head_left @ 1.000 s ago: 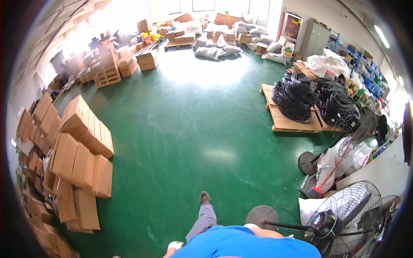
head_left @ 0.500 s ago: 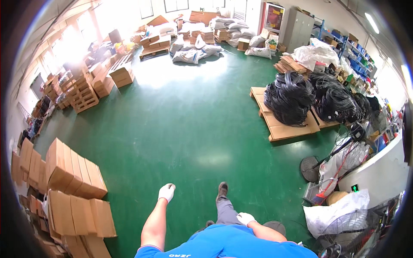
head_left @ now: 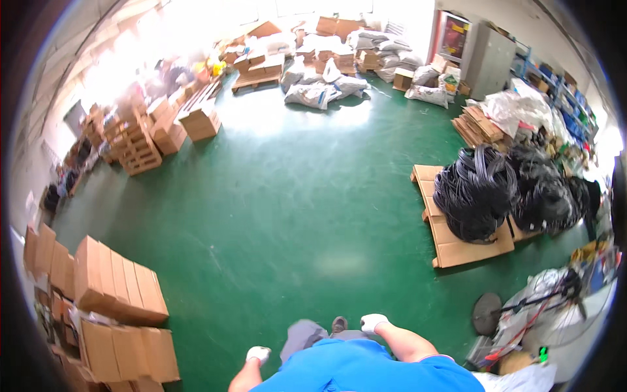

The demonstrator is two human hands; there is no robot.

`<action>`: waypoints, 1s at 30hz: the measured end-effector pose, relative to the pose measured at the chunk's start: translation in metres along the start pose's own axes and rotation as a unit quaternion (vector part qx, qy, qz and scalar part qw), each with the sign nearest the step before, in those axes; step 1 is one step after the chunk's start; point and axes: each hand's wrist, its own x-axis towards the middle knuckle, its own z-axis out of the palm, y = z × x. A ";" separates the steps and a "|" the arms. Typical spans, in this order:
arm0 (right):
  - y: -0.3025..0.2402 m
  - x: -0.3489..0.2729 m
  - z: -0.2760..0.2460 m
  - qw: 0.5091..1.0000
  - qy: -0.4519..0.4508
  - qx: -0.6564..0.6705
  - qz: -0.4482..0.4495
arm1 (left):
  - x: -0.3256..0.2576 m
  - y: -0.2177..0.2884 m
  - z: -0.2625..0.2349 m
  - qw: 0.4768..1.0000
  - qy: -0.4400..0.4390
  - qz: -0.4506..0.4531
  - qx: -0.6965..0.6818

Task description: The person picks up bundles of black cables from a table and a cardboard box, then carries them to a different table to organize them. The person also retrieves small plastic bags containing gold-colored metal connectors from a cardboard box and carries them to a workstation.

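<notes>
My left hand [head_left: 258, 354], in a white glove, hangs low beside my left hip with its fingers curled in. It touches no object that I can see. My right hand [head_left: 373, 322], gloved in white too, is held out in front of my body near my shoe [head_left: 339, 325]. Its fingers are drawn together, and nothing shows in them. Below both hands is the green floor [head_left: 287, 228]. Nearest to the left hand stand brown cardboard boxes [head_left: 124, 281], some way off to the left.
On the right, black coiled tubing [head_left: 475, 196] lies on a cardboard-covered pallet [head_left: 450, 251]. Closer in stands a fan with a round base [head_left: 486, 313]. White sacks [head_left: 313, 95] lie at the back; wooden pallets [head_left: 134, 147] and cartons [head_left: 199, 122] line the far left.
My left hand has swung back and my right hand forward. My legs have changed position in a stride. The tubing and pallet now appear further right and lower in the view.
</notes>
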 end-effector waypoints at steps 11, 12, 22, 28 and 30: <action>0.084 0.118 -0.166 0.955 0.054 0.258 0.139 | 0.145 0.161 -0.109 0.992 -0.026 0.000 -0.125; 0.098 0.125 -0.181 0.950 0.062 0.268 0.151 | 0.162 0.184 -0.134 0.994 -0.048 0.005 -0.101; 0.162 0.184 -0.338 0.687 0.288 0.646 0.165 | 0.341 0.455 -0.454 0.978 0.076 0.189 0.049; 0.196 0.254 -0.362 0.742 0.273 0.573 0.216 | 0.391 0.633 -0.579 0.954 0.120 0.275 -0.025; 0.223 0.273 -0.371 0.798 0.179 0.523 0.238 | 0.417 0.664 -0.581 0.957 0.107 0.268 -0.028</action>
